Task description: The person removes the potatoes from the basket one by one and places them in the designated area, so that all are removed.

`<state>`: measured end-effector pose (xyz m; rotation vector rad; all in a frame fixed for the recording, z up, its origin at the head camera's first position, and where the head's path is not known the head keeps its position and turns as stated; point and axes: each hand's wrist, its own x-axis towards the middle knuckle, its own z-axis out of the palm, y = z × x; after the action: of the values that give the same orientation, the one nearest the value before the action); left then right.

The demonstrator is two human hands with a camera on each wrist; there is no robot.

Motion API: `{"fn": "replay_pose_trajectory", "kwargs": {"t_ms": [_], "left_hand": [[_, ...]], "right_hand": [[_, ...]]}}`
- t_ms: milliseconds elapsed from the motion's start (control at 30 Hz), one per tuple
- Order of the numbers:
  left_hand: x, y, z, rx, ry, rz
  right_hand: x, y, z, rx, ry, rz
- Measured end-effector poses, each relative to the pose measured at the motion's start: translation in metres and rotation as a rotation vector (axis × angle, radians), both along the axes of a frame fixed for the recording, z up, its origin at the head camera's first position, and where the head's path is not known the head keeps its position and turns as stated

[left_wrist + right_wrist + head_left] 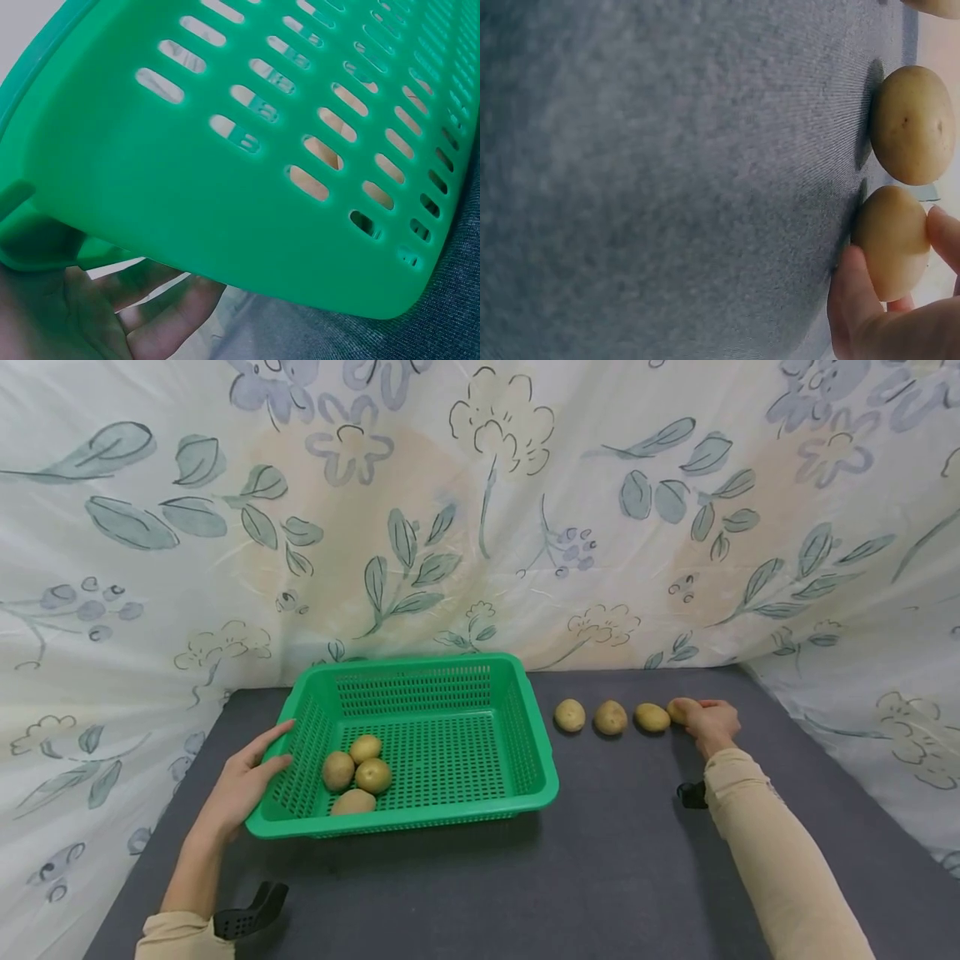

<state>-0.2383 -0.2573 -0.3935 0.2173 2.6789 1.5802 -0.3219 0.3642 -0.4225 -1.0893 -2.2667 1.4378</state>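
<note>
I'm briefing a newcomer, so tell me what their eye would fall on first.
Probably the bright green basket, left of centre on the dark tabletop, with four potatoes clustered towards its left end. Next, the row of four potatoes to its right. Then the hands: the left hand grips the basket's left rim, the right hand holds the row's rightmost potato.
</note>
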Motion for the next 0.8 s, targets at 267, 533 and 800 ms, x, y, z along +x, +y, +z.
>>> {"fn": "replay_pose_trajectory", "kwargs": {"t_ms": [267, 533, 800], "left_hand": [[0.000, 0.001, 0.000, 0.025, -0.002, -0.005], [-0.001, 0.001, -0.001, 0.034, -0.013, -0.009], [-0.001, 0.000, 0.001, 0.038, -0.008, 0.001]], "right_hand": [[0.008, -0.001, 0.007, 0.104, -0.083, 0.078], [0.003, 0.005, 0.004, 0.132, -0.135, 0.083], [-0.007, 0.020, -0.004, 0.120, -0.168, 0.059]]}}
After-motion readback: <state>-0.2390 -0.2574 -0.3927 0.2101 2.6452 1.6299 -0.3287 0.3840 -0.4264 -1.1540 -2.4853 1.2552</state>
